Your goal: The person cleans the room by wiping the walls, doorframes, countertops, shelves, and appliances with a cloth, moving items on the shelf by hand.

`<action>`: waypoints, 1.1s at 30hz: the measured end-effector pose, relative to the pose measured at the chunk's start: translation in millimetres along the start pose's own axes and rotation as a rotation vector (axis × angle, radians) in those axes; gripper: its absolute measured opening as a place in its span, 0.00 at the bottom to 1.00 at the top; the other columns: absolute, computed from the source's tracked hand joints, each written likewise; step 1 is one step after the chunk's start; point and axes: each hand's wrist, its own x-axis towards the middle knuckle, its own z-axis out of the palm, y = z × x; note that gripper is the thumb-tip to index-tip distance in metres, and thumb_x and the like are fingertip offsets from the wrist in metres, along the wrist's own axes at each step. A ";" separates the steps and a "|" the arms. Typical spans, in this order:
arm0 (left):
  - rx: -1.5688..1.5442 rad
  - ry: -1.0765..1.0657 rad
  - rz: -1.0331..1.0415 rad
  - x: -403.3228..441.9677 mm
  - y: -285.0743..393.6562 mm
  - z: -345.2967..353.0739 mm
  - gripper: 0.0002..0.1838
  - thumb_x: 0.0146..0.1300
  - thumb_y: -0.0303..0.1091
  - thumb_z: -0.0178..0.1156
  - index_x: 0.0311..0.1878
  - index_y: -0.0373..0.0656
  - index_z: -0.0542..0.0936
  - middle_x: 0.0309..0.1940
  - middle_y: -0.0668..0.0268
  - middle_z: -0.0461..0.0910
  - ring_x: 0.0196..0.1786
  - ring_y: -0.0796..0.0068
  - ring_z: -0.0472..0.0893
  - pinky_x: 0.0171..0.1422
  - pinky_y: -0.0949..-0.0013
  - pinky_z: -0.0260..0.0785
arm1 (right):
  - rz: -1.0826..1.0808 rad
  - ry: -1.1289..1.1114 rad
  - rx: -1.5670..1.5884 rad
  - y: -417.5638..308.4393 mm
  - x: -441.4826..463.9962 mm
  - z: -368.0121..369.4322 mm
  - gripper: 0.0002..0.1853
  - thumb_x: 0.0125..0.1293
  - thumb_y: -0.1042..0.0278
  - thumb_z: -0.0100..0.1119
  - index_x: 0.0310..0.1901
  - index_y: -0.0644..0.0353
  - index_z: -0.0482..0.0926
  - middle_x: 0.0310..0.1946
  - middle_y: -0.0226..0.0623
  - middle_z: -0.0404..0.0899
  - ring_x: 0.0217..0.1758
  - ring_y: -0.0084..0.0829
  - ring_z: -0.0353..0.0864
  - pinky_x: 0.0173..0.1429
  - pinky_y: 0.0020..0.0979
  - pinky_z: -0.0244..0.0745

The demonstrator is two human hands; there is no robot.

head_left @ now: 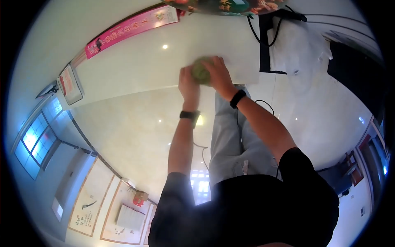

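A green, crumpled cloth (201, 71) is bunched between my two hands, over the pale glossy surface (135, 70) at the top of the view. My right hand (219, 77) presses on the cloth from the right, its fingers curled over the top. On the other side, my left hand (189, 82) has its fingers closed against the cloth's left edge. Motion blurs both hands a little, so the fingertips are not sharp. A dark band circles each wrist.
A long pink box (133, 29) lies along the far left side, with a rectangular tray-like item (70, 83) beyond it. At top right are a white plastic bag (298, 49) and black cables. A patterned, colourful object (226, 5) sits at the top edge.
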 end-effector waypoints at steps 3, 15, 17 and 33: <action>-0.005 -0.038 0.034 36.4 22.4 10.7 0.20 0.52 0.18 0.59 0.48 0.48 0.80 0.44 0.63 0.80 0.45 0.54 0.80 0.45 0.58 0.74 | 0.048 0.005 -0.061 13.1 22.8 -26.5 0.22 0.55 0.73 0.61 0.55 0.52 0.77 0.47 0.41 0.72 0.53 0.48 0.71 0.54 0.42 0.74; -0.188 -0.206 0.149 -26.1 93.7 68.3 0.19 0.52 0.19 0.56 0.47 0.47 0.80 0.44 0.59 0.78 0.48 0.52 0.79 0.49 0.57 0.73 | 0.243 -0.031 -0.138 74.1 -63.1 -101.8 0.26 0.50 0.82 0.59 0.54 0.55 0.73 0.48 0.46 0.69 0.53 0.52 0.69 0.56 0.43 0.74; -0.183 -0.236 0.115 -46.0 87.6 63.9 0.20 0.51 0.18 0.57 0.48 0.47 0.80 0.44 0.59 0.78 0.48 0.53 0.79 0.49 0.58 0.73 | 0.235 -0.035 -0.086 69.3 -79.1 -97.3 0.26 0.50 0.83 0.58 0.54 0.55 0.74 0.47 0.46 0.69 0.54 0.52 0.68 0.57 0.44 0.73; 0.033 -0.314 0.094 35.5 79.2 38.4 0.22 0.47 0.20 0.66 0.48 0.48 0.82 0.41 0.64 0.82 0.44 0.60 0.82 0.47 0.62 0.75 | 0.164 -0.041 -0.050 59.1 -3.6 -88.3 0.21 0.51 0.75 0.64 0.49 0.57 0.76 0.47 0.43 0.70 0.53 0.48 0.71 0.51 0.43 0.75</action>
